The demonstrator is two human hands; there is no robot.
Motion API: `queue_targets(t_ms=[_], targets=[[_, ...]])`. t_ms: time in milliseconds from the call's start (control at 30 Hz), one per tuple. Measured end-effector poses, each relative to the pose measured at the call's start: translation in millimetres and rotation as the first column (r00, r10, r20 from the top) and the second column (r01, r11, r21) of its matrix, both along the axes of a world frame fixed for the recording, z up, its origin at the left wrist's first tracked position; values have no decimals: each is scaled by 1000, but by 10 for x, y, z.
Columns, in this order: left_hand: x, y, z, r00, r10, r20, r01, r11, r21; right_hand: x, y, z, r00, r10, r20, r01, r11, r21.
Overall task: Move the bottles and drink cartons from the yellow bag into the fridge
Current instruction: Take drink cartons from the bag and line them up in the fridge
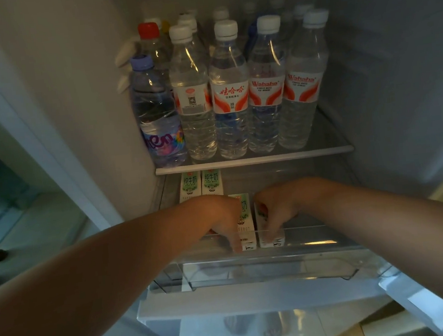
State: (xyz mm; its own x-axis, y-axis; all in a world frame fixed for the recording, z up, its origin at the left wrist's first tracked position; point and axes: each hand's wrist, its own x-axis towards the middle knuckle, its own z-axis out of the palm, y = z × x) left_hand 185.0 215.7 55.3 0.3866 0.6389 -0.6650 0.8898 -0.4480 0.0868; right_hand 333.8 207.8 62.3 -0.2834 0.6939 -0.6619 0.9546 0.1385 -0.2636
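From my remote seat I see both hands down inside the clear drawer (274,269) of the fridge (84,100), each on a milk carton. The two sit upright side by side, touching, near the middle of the drawer's front edge. I judge they are set down as a pair so they line up with the two back cartons (200,183) standing at the drawer's back-left corner, keeping the row tidy and leaving room on the right.

The left hand (214,217) grips the left carton (245,214), its fingers (234,240) curled down along the carton's left face, closed snugly with no gap I can make out. The right hand (281,205) holds the right carton (271,240), fingers (271,225) bent over its top and front, thumb hidden.

Above, the glass shelf (255,160) carries rows of water bottles (230,93) packed upright from its front edge to the back, with a purple-labelled bottle (157,114) at the front-left corner. That shelf looks full, which is likely why the cartons go below. I cannot see the yellow bag from here.
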Motion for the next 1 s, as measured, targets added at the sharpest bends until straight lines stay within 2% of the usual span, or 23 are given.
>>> queue_targets(t_ms=[133, 233, 367, 633, 733, 833, 1000], targets=[[21, -26, 3, 1000, -23, 20, 22, 999, 23, -44, -5, -10, 976, 118, 182, -137, 986, 98], [4, -22, 15, 999, -15, 48, 12, 999, 53, -44, -2, -45, 966, 153, 208, -182, 975, 127], [-15, -3, 16, 997, 18, 78, -28, 991, 134, -22, 7, -79, 967, 167, 194, -213, 945, 247], [-48, 86, -52, 982, 95, 160, -142, 940, 309, 27, 169, -307, 999, 53, 6, -50, 901, 431], [-63, 139, -95, 969, 146, 198, -208, 917, 340, 34, 243, -409, 990, -76, -119, 124, 870, 477], [-73, 203, -138, 949, 231, 215, -294, 894, 339, 22, 290, -455, 925, -236, -297, 353, 823, 446], [-88, 249, -194, 920, 309, 239, -375, 870, 320, 41, 287, -452, 877, -340, -340, 460, 802, 382]])
